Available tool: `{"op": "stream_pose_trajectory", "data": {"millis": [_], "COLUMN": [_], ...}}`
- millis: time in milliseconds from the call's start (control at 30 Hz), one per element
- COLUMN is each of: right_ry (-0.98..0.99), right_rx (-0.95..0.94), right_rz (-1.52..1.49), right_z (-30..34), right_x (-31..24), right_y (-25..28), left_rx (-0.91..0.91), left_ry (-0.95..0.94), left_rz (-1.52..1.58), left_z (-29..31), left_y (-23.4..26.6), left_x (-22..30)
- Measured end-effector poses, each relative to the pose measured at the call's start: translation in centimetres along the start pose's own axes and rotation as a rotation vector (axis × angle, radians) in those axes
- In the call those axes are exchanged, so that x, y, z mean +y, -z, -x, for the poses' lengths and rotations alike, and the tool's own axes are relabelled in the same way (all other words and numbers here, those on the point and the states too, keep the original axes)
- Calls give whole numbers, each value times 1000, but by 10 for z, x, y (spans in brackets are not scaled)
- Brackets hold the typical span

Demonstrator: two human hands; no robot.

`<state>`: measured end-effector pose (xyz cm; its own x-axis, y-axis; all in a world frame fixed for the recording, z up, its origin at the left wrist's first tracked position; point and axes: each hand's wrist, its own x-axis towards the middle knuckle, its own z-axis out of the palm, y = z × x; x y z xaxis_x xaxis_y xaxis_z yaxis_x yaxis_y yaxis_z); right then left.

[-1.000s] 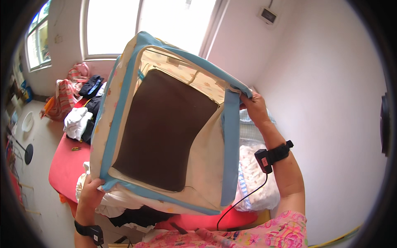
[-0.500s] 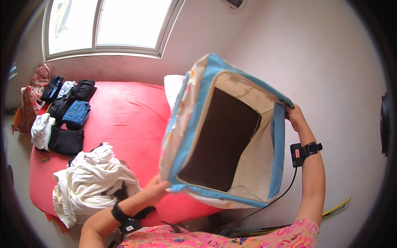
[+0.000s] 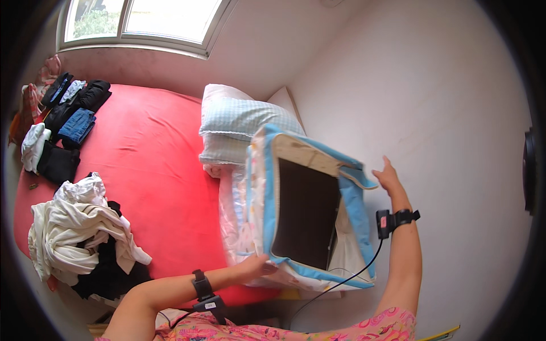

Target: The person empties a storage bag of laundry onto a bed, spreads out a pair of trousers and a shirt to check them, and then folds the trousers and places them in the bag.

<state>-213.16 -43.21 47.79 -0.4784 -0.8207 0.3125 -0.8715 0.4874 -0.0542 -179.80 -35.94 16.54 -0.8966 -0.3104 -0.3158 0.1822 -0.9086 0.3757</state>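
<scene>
A fabric storage box [image 3: 266, 210], white with small printed motifs and light blue trim, stands tilted at the right side of the bed, its wide opening facing me. Inside it a dark brown panel [image 3: 304, 213] and pale lining show. My left hand [image 3: 256, 268] is closed on the box's lower left corner; part of its fingers is hidden behind the edge. Off the box's upper right corner, my right hand [image 3: 388, 175] is apart from it, fingers spread and holding nothing. A blue-trimmed flap [image 3: 358, 177] hangs at that corner.
The bed has a pink sheet [image 3: 153, 170]. Pillows [image 3: 244, 122] are stacked behind the box. At the left lie a heap of white clothes [image 3: 74, 233], black clothing [image 3: 111, 270] and folded garments, including jeans [image 3: 77, 128]. A wall [image 3: 455, 142] rises at the right.
The box has come down and to the right, and the pillows behind it now show. My right hand has let go of its upper right corner; my left hand still holds the lower left.
</scene>
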Motion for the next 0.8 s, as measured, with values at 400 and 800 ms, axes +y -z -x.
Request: {"op": "stream_pose_trajectory", "data": {"millis": [400,800], "right_ry": [453,-138], "right_rx": [-678,-796], "right_rz": [-463,-1016], "right_z": [258,396], "right_x": [-82,-95], "right_y": [-24,-272], "left_rx": [-230,101], "left_ry": [294,128], "left_rz": [-156,-932], "left_z": [-12,126], "left_y": [18,145], "left_x": [53,63]}}
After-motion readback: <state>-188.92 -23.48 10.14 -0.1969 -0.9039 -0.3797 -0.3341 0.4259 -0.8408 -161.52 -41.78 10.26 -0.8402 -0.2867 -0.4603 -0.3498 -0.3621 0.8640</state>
